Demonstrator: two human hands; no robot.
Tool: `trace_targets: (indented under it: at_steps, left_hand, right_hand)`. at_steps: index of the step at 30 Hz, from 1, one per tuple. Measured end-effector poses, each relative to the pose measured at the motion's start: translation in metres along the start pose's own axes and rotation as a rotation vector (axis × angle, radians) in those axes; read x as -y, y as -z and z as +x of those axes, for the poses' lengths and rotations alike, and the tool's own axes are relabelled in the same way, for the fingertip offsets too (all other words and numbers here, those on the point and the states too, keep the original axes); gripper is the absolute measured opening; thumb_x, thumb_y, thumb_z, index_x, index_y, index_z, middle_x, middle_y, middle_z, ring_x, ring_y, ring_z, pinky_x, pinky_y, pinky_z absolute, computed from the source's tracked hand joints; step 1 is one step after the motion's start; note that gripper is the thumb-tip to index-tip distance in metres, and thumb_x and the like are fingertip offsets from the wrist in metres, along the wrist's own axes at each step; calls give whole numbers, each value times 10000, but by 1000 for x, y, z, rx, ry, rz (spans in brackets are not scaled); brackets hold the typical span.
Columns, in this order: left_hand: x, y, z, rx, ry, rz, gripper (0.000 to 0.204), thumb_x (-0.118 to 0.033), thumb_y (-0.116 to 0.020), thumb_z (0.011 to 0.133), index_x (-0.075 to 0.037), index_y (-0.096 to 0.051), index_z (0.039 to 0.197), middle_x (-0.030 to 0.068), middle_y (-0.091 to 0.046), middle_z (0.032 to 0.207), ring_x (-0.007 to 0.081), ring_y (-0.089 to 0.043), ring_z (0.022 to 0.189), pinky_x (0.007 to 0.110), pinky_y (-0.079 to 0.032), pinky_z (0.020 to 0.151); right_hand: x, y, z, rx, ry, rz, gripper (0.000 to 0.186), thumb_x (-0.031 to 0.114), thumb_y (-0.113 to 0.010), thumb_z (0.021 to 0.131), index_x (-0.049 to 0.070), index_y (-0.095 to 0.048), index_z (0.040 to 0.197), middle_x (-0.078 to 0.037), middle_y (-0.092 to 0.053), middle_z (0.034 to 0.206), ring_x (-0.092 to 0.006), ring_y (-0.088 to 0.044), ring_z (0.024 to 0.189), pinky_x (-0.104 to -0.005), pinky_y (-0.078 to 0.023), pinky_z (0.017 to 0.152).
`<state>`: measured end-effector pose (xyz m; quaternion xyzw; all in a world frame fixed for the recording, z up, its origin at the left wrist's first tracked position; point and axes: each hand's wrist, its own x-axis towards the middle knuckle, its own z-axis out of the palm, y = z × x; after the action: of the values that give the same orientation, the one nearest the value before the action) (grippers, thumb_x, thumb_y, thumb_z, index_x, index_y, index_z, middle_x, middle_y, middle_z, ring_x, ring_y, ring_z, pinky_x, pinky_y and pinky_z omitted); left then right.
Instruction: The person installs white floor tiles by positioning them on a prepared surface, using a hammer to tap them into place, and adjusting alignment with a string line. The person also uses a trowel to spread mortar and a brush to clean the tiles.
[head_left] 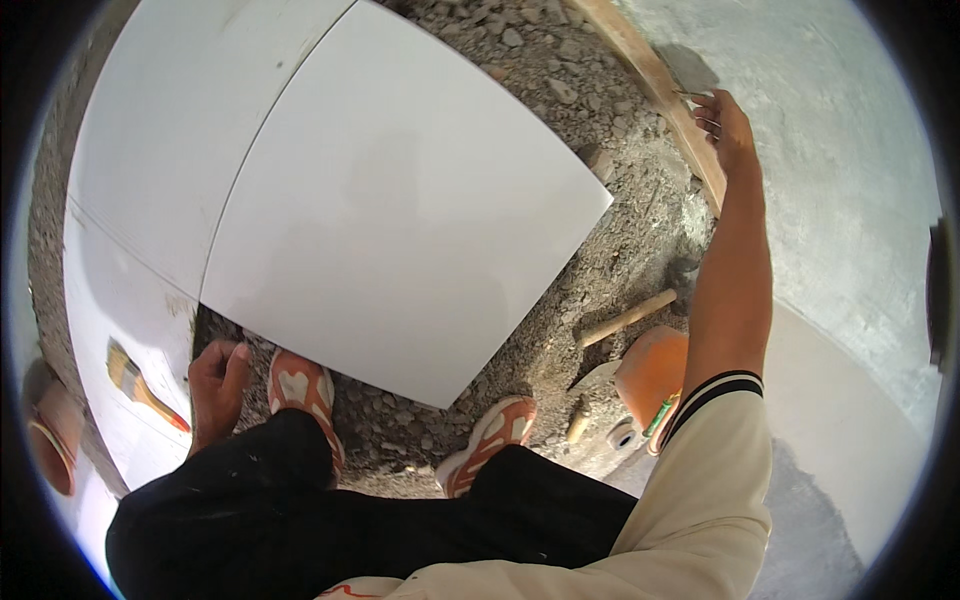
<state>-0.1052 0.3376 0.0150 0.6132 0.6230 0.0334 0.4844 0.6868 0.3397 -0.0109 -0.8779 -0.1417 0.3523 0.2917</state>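
My right hand (722,130) is at the upper right, over a long wooden strip (626,45) along the pale concrete surface (830,140), fingers pinched on a thin object (684,94) too small to name. My left hand (218,385) hangs curled beside the lower left corner of a large white square tile (400,210); whatever its fingers may hold is hidden. The tile lies on gravel (560,80), next to other white tiles (170,110) on the left. A brush (150,395) with an orange handle lies on a white tile near my left hand.
My shoes (300,390) are at the tile's near edge. A wooden handle (625,318), an orange rounded object (650,360), a short wooden piece (580,425) and a small round object (622,437) lie at the lower right. A terracotta cylinder (55,450) lies at the far left.
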Motion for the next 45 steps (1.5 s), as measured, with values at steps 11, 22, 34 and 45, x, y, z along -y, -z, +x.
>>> trace_targets:
  at_steps: [11, 22, 34, 45]
  left_hand:
    - [-278, -61, 168, 478, -1187, 646, 98, -128, -695, 961, -33, -693, 983, 132, -668, 911, 319, -636, 801, 408, -512, 737]
    - [-501, -383, 275, 480, -839, 75, 493, -372, -551, 1006, 77, -695, 1151, 316, -692, 1178, 415, -666, 1114, 492, -503, 949]
    - [-511, -403, 284, 235, -754, 295, 432, -342, -772, 883, 73, -738, 1000, 304, -731, 1036, 424, -722, 963, 488, -575, 804]
    - [-507, -404, 278, 223, -789, 269, 469, -385, -776, 895, 45, -731, 1076, 307, -719, 1123, 447, -705, 1062, 500, -577, 874]
  right_hand:
    - [-59, -17, 26, 149, 425, 374, 288, 195, -682, 1013, -33, -702, 1189, -56, -724, 1057, -128, -638, 956, -270, -505, 917]
    - [-61, -17, 28, 160, 337, 451, 215, 198, -793, 910, 30, -765, 1042, 10, -704, 956, -104, -595, 877, -253, -510, 941]
    - [-60, -15, 28, 190, 340, 432, 312, 183, -744, 969, -15, -714, 1207, -12, -711, 1065, -88, -575, 903, -257, -484, 935]
    - [-54, -13, 24, 172, 329, 434, 299, 168, -769, 909, -15, -748, 1145, -17, -732, 982, -106, -561, 872, -275, -470, 872]
